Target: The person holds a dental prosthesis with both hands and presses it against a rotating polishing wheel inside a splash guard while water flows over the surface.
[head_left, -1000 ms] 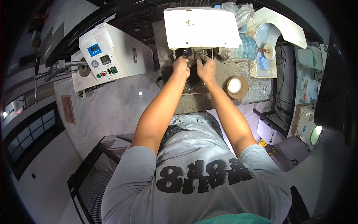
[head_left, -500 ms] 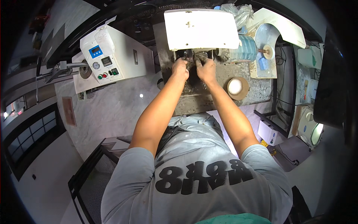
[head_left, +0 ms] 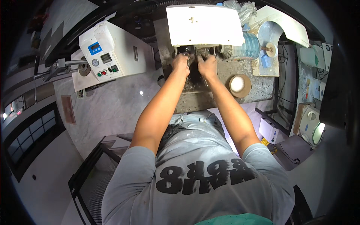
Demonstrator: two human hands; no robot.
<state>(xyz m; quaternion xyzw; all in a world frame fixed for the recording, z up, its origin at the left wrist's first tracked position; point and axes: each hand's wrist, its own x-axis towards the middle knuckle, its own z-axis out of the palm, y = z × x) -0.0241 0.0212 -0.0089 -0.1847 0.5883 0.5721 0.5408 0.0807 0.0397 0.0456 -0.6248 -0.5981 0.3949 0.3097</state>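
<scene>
My left hand (head_left: 181, 64) and my right hand (head_left: 206, 66) are at a wet, dark, grimy machine opening (head_left: 193, 78) beneath a white panel (head_left: 204, 24). Both hands have curled fingers that meet near the middle of the opening, gripping something dark that is too small and hidden to make out. Right of my right hand are a metal fitting (head_left: 225, 51) and a clear blue plastic jug (head_left: 245, 47) lying on its side. A brown bowl (head_left: 244, 90) with white contents stands on the dirty worktop (head_left: 262, 88) nearer me.
A white machine (head_left: 120, 56) with buttons, gauge and displays stands at the left. At the right are a white curved tray (head_left: 287, 22), a wooden-handled wheel (head_left: 270, 50), a blue block (head_left: 265, 62), cables and a black metal frame (head_left: 290, 123). A crumpled plastic bag (head_left: 245, 11) lies at the back.
My hands sit slightly higher in the picture, along with the white panel and worktop, as the view shifts a little. Both keep much the same grip at the opening.
</scene>
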